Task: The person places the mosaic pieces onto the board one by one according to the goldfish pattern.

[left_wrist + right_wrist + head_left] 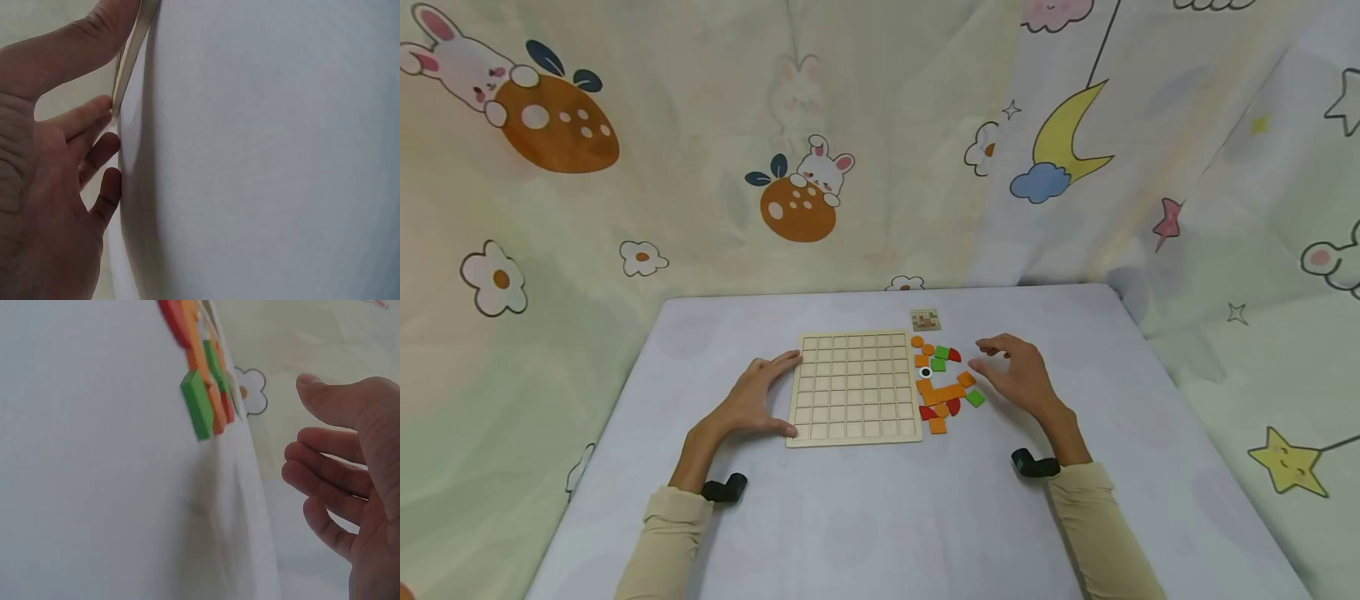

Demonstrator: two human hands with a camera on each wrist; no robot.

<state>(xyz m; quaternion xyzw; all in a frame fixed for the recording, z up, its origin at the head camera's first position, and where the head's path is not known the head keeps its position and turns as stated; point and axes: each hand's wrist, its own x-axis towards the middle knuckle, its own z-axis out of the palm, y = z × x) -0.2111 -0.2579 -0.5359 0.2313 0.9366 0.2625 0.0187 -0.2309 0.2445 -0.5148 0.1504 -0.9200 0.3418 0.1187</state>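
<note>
A pale wooden grid board lies flat on the white table, its squares bare. My left hand spans the board's left edge, thumb at the near corner and fingertips at the far one. In the left wrist view the thumb lies straight along the board's rim. Over the table to the right hovers my right hand, fingers loosely bent with nothing between them. Nearest to it are a red rounded piece, an orange square and a green square.
Several orange, green and red pieces lie along the board's right side, among them a long orange strip and a white disc with a black dot. A small picture card lies behind them. Printed cloth hangs beyond the table.
</note>
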